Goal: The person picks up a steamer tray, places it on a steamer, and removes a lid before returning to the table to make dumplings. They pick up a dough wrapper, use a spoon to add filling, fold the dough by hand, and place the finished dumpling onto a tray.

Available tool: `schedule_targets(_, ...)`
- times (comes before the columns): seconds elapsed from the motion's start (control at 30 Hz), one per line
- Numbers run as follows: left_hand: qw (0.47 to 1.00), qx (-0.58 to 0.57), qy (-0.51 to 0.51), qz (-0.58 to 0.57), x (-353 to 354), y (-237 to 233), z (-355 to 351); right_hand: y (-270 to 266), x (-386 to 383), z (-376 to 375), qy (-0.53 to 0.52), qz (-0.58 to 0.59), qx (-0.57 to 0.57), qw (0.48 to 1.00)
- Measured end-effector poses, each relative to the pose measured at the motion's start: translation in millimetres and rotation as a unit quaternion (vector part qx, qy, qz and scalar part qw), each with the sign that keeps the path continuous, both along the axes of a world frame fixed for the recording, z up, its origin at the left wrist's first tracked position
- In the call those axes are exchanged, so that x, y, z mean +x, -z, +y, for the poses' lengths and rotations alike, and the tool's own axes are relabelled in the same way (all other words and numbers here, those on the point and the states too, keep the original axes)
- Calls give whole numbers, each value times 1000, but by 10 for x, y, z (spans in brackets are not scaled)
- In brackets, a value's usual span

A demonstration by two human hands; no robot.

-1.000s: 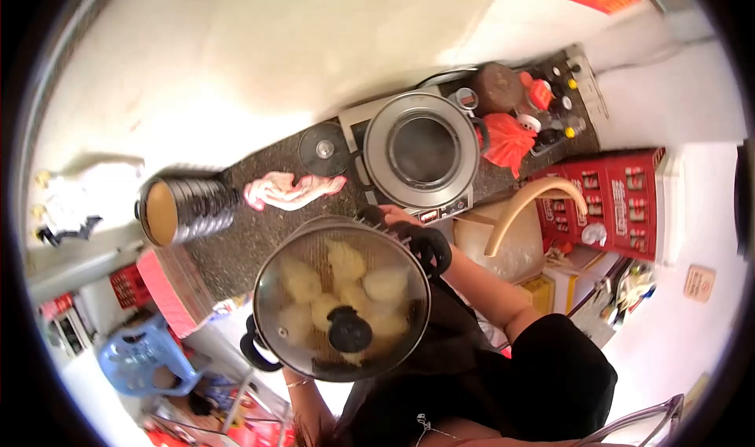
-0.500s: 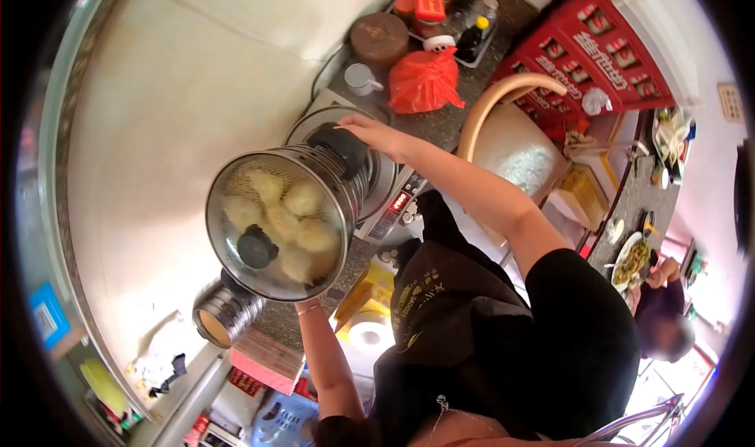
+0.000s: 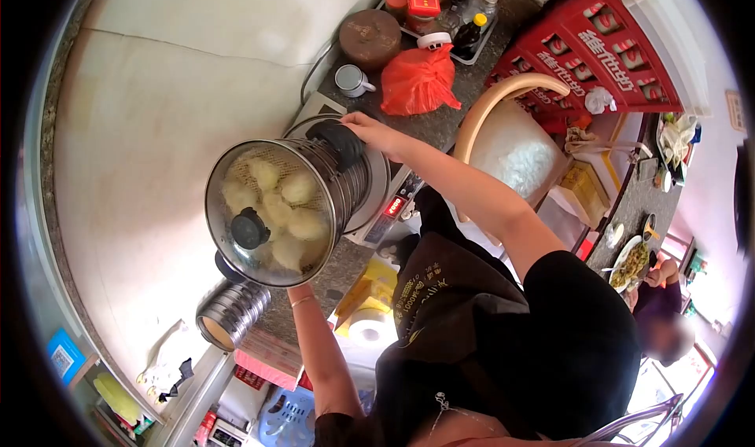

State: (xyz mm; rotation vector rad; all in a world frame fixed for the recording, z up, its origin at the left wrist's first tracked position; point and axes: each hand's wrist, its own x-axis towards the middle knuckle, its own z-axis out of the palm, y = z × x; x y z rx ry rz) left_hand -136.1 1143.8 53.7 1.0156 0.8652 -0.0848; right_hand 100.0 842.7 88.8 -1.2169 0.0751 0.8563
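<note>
A tall stacked metal steamer stands on the induction cooker, its glass lid facing me. Several pale, rounded pieces of food show through the glass on a perforated tray, and the lid has a black knob. My right hand is closed on the black side handle at the steamer's upper side. Reaching behind the lid's lower edge is my left hand; only its wrist with a bracelet shows, and the fingers are hidden.
The cooker's panel glows red. Beyond it are a mug, a red plastic bag and a brown round lidded pot. Another metal vessel stands lower left. A wooden chair and red crates are at right, near another person.
The whole view has shifted slightly. The steamer lid and my left wrist appear a little higher and further left. My right hand stays at the handle.
</note>
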Motion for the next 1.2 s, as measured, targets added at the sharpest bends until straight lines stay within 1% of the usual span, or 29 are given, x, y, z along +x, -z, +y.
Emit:
schedule_targets(0.23, 999, 3, -42, -18, -89, -35, -1, -115, 27, -22, -27, 7, -17, 999)
schedule_targets(0.3, 997, 8, -67, -31, -210, -59, -8, -76, 17, -75, 20, 34, 17, 999)
schedule_targets(0.37, 993, 14, -110, -49, -428, -97, -26, -649, -82, -256, 45, 74, -11, 996)
schedule_targets(0.4, 989, 13, -139, -58, -593, -134, -58, -510, -166, -373, 80, 91, -70, 990)
schedule_targets(0.43, 984, 13, -167, -59, -743, -254, -155, -250, -272, -508, 113, 105, -129, 980)
schedule_targets(0.47, 971, 2, -235, -40, -882, -494, -314, -10, -422, -720, 68, 119, -153, 979)
schedule_targets(0.5, 953, -11, -302, -21, -1056, -624, -445, 180, -580, -920, 22, 132, -179, 975)
schedule_targets(0.57, 935, -5, -354, -19, -1696, -489, -667, 304, -975, -1140, -71, 155, -152, 974)
schedule_targets(0.6, 911, -26, -412, -7, -2024, -378, -812, 268, -1156, -1133, -128, 165, -177, 962)
schedule_targets(0.63, 883, -48, -467, 4, -2276, -378, -976, 261, -1321, -1108, -182, 174, -203, 946)
schedule_targets(0.67, 860, -57, -506, 13, -2533, -375, -1184, 307, -1458, -1043, -203, 170, -209, 941)
schedule_targets(0.7, 848, -60, -526, 12, -2778, -341, -1392, 416, -1604, -967, -298, 133, -227, 918)
schedule_targets(0.73, 817, -62, -573, 22, -3031, -285, -1623, 462, -1763, -878, -390, 93, -242, 883)
schedule_targets(0.8, 750, -73, -657, 22, -3472, -188, -2089, 550, -2099, -664, -468, 24, -225, 854)
schedule_targets(0.83, 732, -76, -677, 12, -3682, -130, -2351, 543, -2251, -544, -514, -3, -213, 831)
schedule_targets(0.9, 674, -55, -737, 11, -4026, 52, -2894, 801, -2704, -388, -572, 8, -188, 798)
schedule_targets(0.93, 654, -57, -754, -4, -4112, 139, -3120, 886, -2957, -326, -611, -39, -171, 772)
schedule_targets(0.97, 627, -51, -777, -12, -4182, 182, -3391, 1020, -3219, -302, -648, -61, -160, 742)
schedule_targets(1.0, 598, -46, -800, -22, -4218, 270, -3663, 1160, -3493, -286, -673, -68, -136, 724)
schedule_targets(1.03, 577, -49, -814, -38, -4244, 414, -3903, 1258, -3734, -239, -727, -105, -90, 672)
schedule_targets(1.07, 564, -40, -823, -51, -4239, 581, -4114, 1332, -3988, -216, -749, -159, -56, 641)
schedule_targets(1.1, 551, -30, -831, -64, -4227, 767, -4318, 1467, -4226, -198, -742, -203, 14, 638)
schedule_targets(1.13, 533, -17, -843, -72, -4195, 983, -4499, 1600, -4478, -206, -726, -158, 38, 668)
schedule_targets(1.17, 520, -7, -850, -82, -4130, 1202, -4667, 1500, -4646, -150, -729, -251, 62, 633)
schedule_targets(1.2, 517, 8, -850, -100, -4058, 1407, -4835, 1504, -4829, -134, -708, -281, 117, 637)
